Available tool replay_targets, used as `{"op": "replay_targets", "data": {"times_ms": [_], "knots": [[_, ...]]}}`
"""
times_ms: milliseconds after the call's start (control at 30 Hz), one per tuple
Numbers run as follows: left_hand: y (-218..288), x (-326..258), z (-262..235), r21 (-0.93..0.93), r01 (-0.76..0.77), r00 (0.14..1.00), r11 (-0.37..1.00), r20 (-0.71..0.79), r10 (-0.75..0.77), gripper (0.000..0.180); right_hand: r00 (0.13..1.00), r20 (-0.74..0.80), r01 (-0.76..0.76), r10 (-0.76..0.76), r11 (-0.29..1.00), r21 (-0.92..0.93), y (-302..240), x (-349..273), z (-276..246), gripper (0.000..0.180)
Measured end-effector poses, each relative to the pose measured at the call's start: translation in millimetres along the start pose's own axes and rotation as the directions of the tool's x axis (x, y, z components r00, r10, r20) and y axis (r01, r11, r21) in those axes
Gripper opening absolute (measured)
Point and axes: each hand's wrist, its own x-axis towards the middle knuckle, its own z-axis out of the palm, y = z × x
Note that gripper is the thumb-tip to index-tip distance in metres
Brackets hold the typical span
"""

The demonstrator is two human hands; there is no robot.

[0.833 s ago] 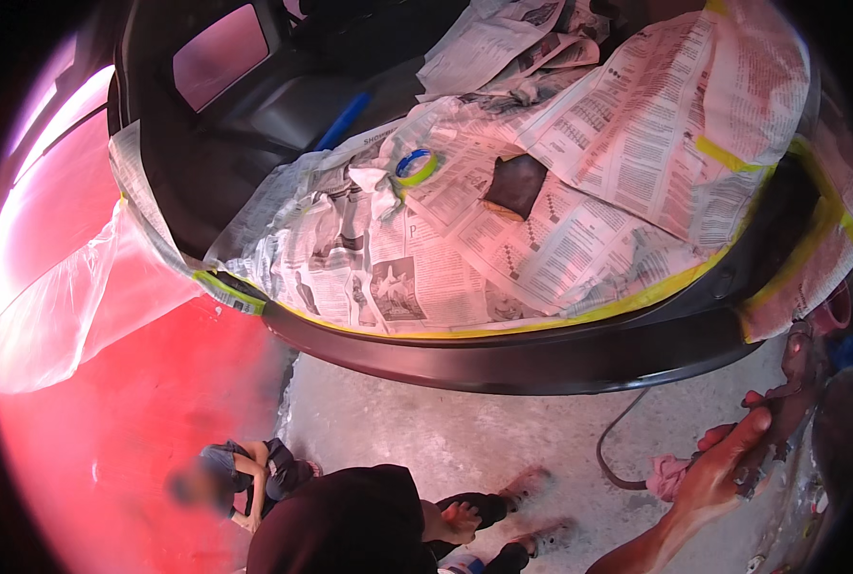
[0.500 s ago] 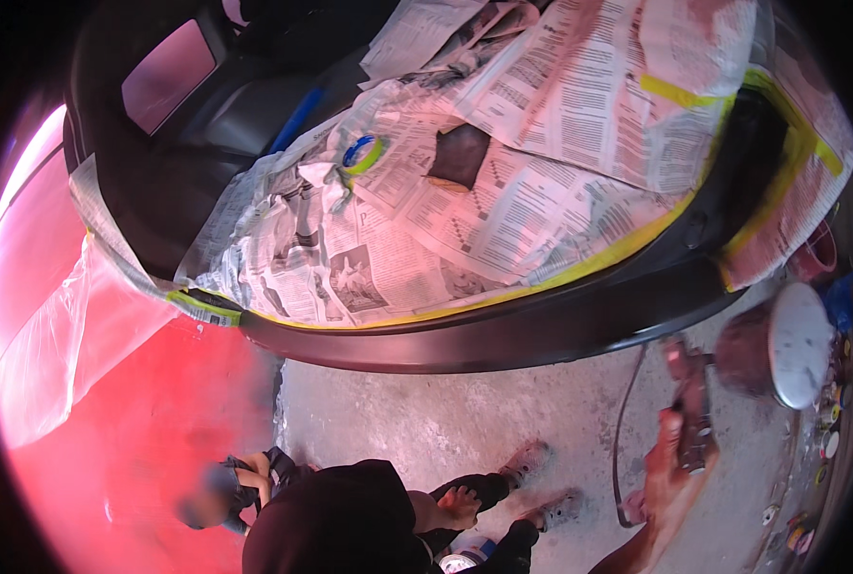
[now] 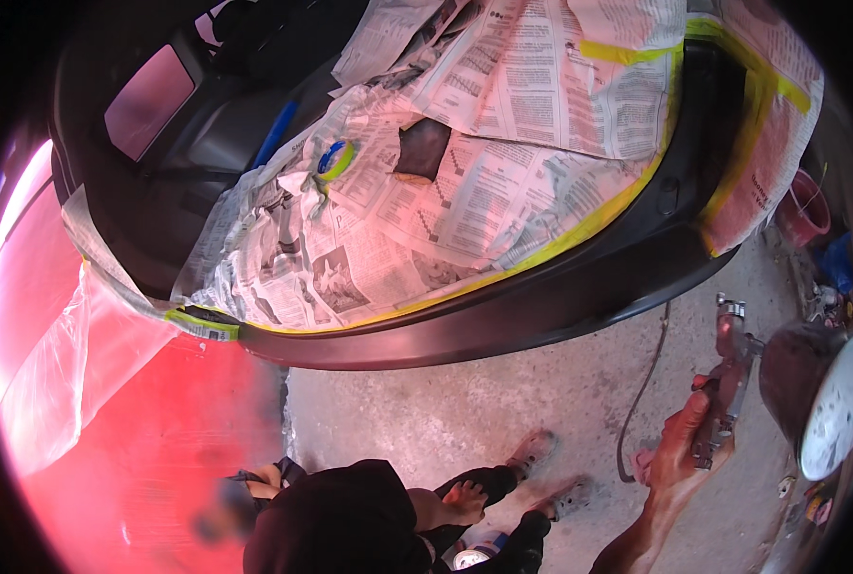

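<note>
In my right hand (image 3: 686, 445) is a metal spray gun (image 3: 731, 364), held right of the car. Its dark cup with a pale, stained lid (image 3: 840, 409) sticks out to the right, tilted. A thin hose (image 3: 632, 407) runs along the floor near the hand. My left hand (image 3: 465, 502) rests low by my leg, fingers spread and nothing in them. Ahead of both hands curves a glossy dark car sill (image 3: 426, 349), apart from the gun. Newspaper (image 3: 378, 239) masks the opening above it, edged with yellow tape (image 3: 598, 225).
A tape roll (image 3: 335, 160) and a dark square piece (image 3: 423, 150) lie on the newspaper. Clear plastic (image 3: 48, 373) hangs over the red panel (image 3: 158, 430), where a dark-clothed figure appears, possibly reflected. A reddish bucket (image 3: 805, 210) stands right; a can (image 3: 474, 553) is by my legs.
My right hand has moved right with the spray gun, and the cup is farther right and lower. The car has shifted slightly left in view. My left hand stays nearly in place.
</note>
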Motion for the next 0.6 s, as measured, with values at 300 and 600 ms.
{"op": "replay_targets", "data": {"times_ms": [300,600], "knots": [[2.2,-0.4,4.3,0.023,0.002,1.000,1.000,-0.031,-0.002,0.044,0.958,0.240,-0.189,0.154,0.973,0.132,-13.0,-12.0,-16.6,0.049],[0.1,-0.1,4.3,0.038,-0.005,0.999,0.999,-0.043,0.007,0.045,0.992,-0.123,0.059,-0.037,0.981,0.185,-18.5,12.3,11.1,0.067]]}}
